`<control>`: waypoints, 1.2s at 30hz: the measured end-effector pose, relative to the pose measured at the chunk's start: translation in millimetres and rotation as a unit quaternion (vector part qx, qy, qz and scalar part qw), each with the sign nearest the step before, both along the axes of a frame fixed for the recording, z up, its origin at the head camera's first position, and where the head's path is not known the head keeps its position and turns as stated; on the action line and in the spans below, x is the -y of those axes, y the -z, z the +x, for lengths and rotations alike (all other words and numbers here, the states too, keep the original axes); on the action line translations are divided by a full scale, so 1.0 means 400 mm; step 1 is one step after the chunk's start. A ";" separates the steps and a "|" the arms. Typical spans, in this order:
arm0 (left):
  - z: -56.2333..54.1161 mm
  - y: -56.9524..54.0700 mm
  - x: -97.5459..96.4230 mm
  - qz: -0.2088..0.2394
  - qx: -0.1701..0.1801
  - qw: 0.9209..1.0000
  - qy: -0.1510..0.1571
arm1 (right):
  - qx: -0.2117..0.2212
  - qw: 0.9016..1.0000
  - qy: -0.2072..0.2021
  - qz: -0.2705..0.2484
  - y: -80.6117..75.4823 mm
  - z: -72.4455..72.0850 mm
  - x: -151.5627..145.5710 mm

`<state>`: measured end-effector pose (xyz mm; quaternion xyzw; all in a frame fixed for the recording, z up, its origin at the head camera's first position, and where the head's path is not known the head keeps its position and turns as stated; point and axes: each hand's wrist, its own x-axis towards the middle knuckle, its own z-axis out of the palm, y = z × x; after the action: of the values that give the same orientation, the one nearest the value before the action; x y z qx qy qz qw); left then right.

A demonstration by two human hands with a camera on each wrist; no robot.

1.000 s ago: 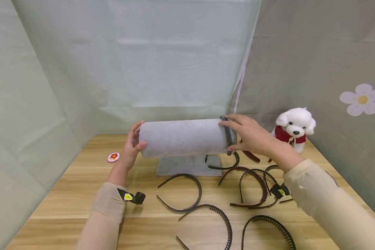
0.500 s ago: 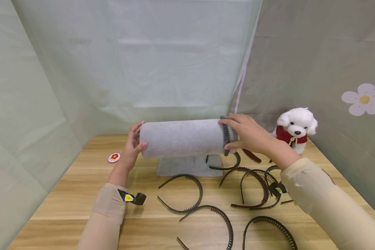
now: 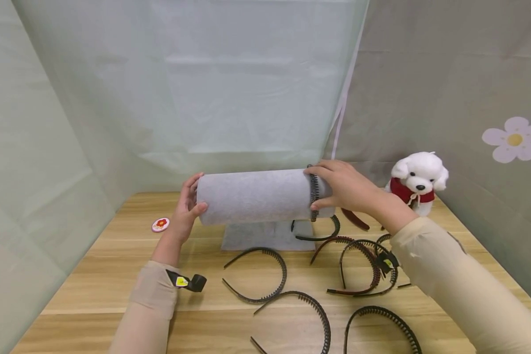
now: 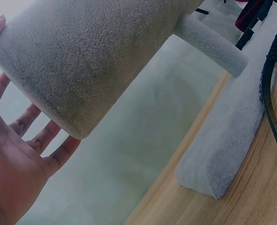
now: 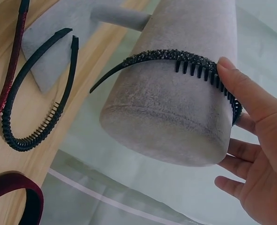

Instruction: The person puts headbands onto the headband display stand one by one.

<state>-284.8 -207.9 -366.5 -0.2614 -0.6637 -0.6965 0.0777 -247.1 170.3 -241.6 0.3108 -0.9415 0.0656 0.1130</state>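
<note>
A grey plush headband display stand (image 3: 252,196), a horizontal cylinder on a short post above a flat base, stands at the back of the table. My left hand (image 3: 187,211) holds the cylinder's left end, thumb in front and fingers at the end edge. Near the opposite end, a black toothed headband (image 3: 314,189) sits around the roll. My right hand (image 3: 347,189) pinches this headband between thumb and forefinger. Sparkly dark beads cover its band in the right wrist view, where its teeth lie against the plush and the other fingers spread beside the cylinder's end.
Several toothed headbands lie on the wooden table (image 3: 115,275), including a black headband (image 3: 284,273) in front of the stand and a dark red headband (image 3: 373,275). A white plush dog (image 3: 420,177) sits back right. A round flower badge (image 3: 161,224) lies left.
My right hand has slid the black headband leftward along the cylinder, a little inward from the right end. My left hand keeps its hold in the same place.
</note>
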 end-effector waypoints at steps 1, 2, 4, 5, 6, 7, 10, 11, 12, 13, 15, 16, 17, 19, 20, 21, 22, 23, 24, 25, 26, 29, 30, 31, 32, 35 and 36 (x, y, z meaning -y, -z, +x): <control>0.000 0.000 0.000 0.000 -0.001 1.000 0.000 | 0.003 1.000 0.000 0.000 -0.001 -0.001 0.002; -0.001 0.000 0.000 0.000 -0.002 1.000 0.000 | 0.005 1.000 0.000 -0.001 -0.002 -0.002 0.004; 0.000 0.000 0.000 -0.002 -0.003 1.000 0.000 | 0.009 1.000 -0.001 0.000 -0.004 -0.004 0.008; 0.000 0.000 0.000 -0.003 -0.002 1.000 -0.001 | 0.010 1.000 -0.003 0.000 -0.005 -0.005 0.010; -0.001 0.000 0.000 -0.004 -0.002 1.000 -0.001 | 0.010 1.000 -0.005 0.000 -0.006 -0.007 0.012; -0.001 0.000 0.000 -0.005 -0.001 1.000 -0.002 | 0.011 1.000 -0.007 0.001 -0.006 -0.008 0.014; 0.000 -0.001 0.000 -0.006 0.001 1.000 -0.003 | 0.016 1.000 -0.009 0.001 -0.009 -0.012 0.019; 0.000 -0.001 -0.001 -0.005 0.002 1.000 -0.003 | 0.018 1.000 -0.010 0.001 -0.010 -0.013 0.020; 0.000 -0.001 -0.001 -0.005 0.002 1.000 -0.002 | 0.020 1.000 -0.011 0.001 -0.011 -0.014 0.023; 0.000 -0.002 -0.001 -0.005 0.002 1.000 -0.002 | 0.024 1.000 -0.011 0.001 -0.012 -0.015 0.025; 0.000 -0.002 -0.002 -0.006 0.002 1.000 -0.001 | 0.032 0.999 -0.010 0.002 -0.015 -0.017 0.029; 0.000 -0.002 -0.003 -0.006 0.002 1.000 -0.001 | 0.036 0.999 -0.010 0.003 -0.016 -0.018 0.031; 0.000 -0.002 -0.003 -0.006 0.002 1.000 0.000 | 0.040 0.999 -0.009 0.004 -0.017 -0.018 0.034; -0.001 -0.001 -0.004 -0.006 0.001 1.000 0.002 | 0.049 0.999 -0.006 0.005 -0.019 -0.020 0.038; -0.002 -0.001 -0.005 -0.006 0.000 1.000 0.003 | 0.054 0.999 -0.005 0.005 -0.020 -0.021 0.040; -0.002 -0.001 -0.005 -0.006 -0.001 1.000 0.004 | 0.057 0.998 -0.004 0.005 -0.020 -0.022 0.042; -0.002 -0.002 -0.005 -0.006 -0.001 1.000 0.005 | 0.061 0.998 -0.002 0.006 -0.021 -0.023 0.044; -0.002 -0.002 -0.006 -0.006 -0.002 1.000 0.005 | 0.064 0.998 -0.001 0.007 -0.022 -0.023 0.046; -0.001 -0.003 -0.006 -0.006 -0.002 1.000 0.004 | 0.066 0.998 -0.001 0.007 -0.022 -0.024 0.047; 0.000 -0.003 -0.007 -0.006 -0.002 1.000 0.004 | 0.070 0.998 0.000 0.006 -0.023 -0.025 0.049; 0.000 -0.004 -0.007 -0.007 -0.001 1.000 0.003 | 0.072 0.997 0.000 0.006 -0.024 -0.025 0.051; 0.002 -0.004 -0.007 -0.008 0.002 1.000 0.001 | 0.075 0.997 -0.004 0.000 -0.027 -0.027 0.058; 0.002 -0.004 -0.007 -0.007 0.003 1.000 0.001 | 0.075 0.997 -0.007 -0.002 -0.028 -0.028 0.061; 0.002 -0.004 -0.007 -0.008 0.005 1.000 0.001 | 0.076 0.997 -0.008 -0.004 -0.029 -0.028 0.063; 0.002 -0.004 -0.006 -0.008 0.006 1.000 0.000 | 0.076 0.997 -0.011 -0.005 -0.030 -0.030 0.066; 0.003 -0.005 -0.005 -0.009 0.008 1.000 -0.001 | 0.082 0.997 -0.015 -0.002 -0.031 -0.036 0.073; 0.003 -0.005 -0.005 -0.011 0.009 1.000 -0.002 | 0.085 0.996 -0.013 -0.001 -0.031 -0.038 0.076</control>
<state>-283.8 -206.1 -364.6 -0.2548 -0.6722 -0.6916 0.0699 -262.1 139.8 -229.1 0.3160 -0.9436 0.0939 0.0324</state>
